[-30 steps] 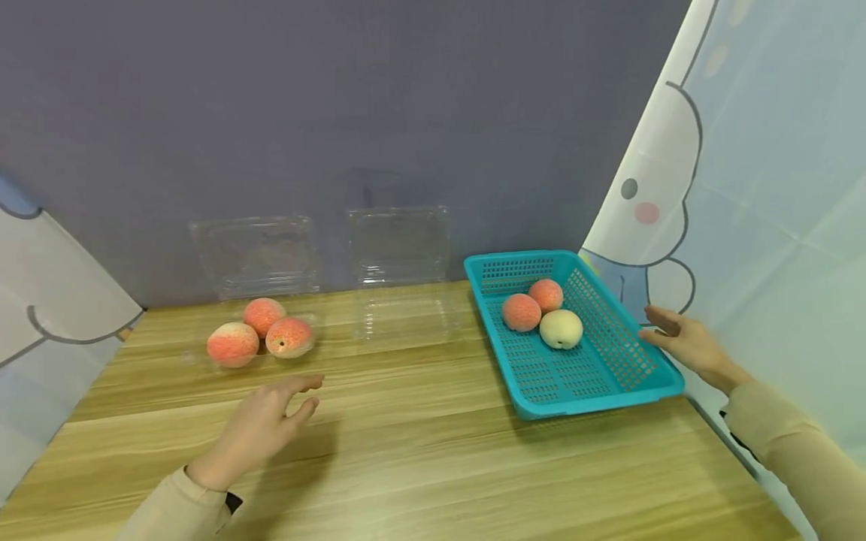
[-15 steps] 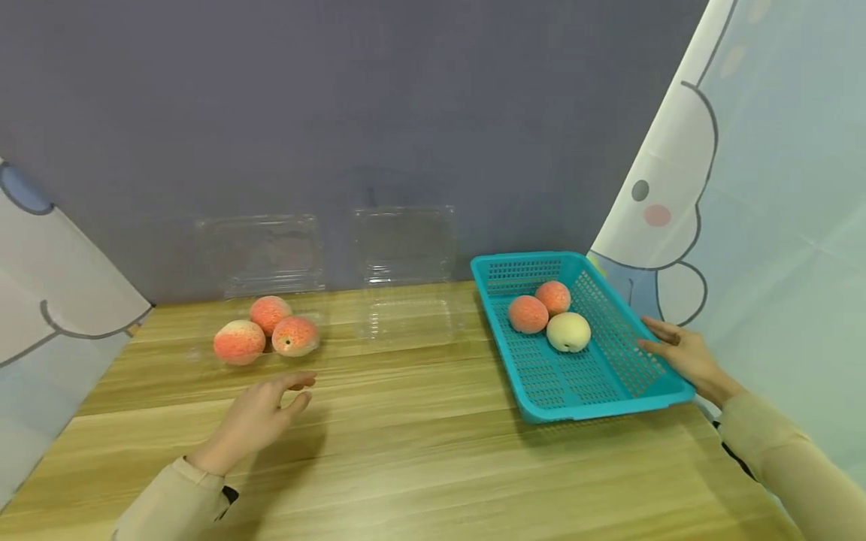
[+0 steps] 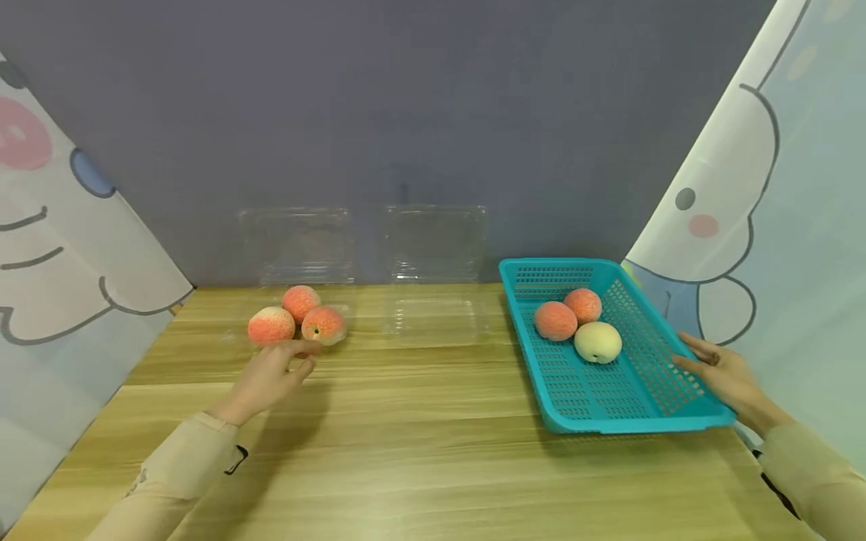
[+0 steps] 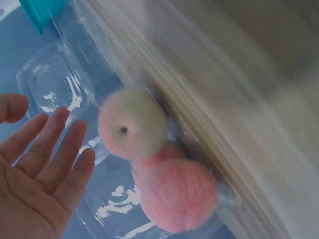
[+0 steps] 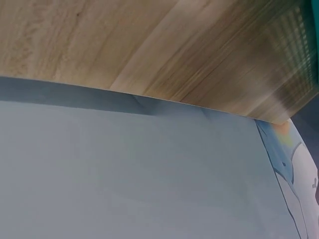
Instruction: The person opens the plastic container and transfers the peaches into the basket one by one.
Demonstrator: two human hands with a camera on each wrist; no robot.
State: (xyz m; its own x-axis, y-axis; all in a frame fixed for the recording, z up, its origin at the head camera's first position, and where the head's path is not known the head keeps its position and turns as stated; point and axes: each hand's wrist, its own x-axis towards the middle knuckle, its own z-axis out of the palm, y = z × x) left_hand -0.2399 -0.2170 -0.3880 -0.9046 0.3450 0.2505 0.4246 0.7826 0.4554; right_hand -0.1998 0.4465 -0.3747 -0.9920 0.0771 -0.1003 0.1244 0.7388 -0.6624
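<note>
In the head view, my left hand point(image 3: 271, 376) hovers just in front of several clustered peaches, fingers extended and holding nothing. That cluster consists of a left peach point(image 3: 271, 326), a back peach point(image 3: 301, 303) and a right peach point(image 3: 323, 324), lying in a clear hinged box point(image 3: 298, 244) whose lid stands up. The left wrist view shows the palm and spread fingers point(image 4: 47, 149) beside the peaches, without contact. My right hand point(image 3: 727, 379) holds the right rim of a turquoise basket point(image 3: 636, 425), thumb inside it. The right wrist view does not show this hand.
In the basket lie two reddish peaches, a left one point(image 3: 555, 321) and a back one point(image 3: 583, 306), and a pale peach point(image 3: 598, 343). A second clear box point(image 3: 436, 319), lid raised, stands mid-table. A grey cloth backdrop point(image 3: 433, 113) rises behind the wooden table point(image 3: 419, 466).
My left hand has moved forward, closer to the peaches in the clear box. The right hand has come onto the basket's rim. The head view has shifted, so things appear further right.
</note>
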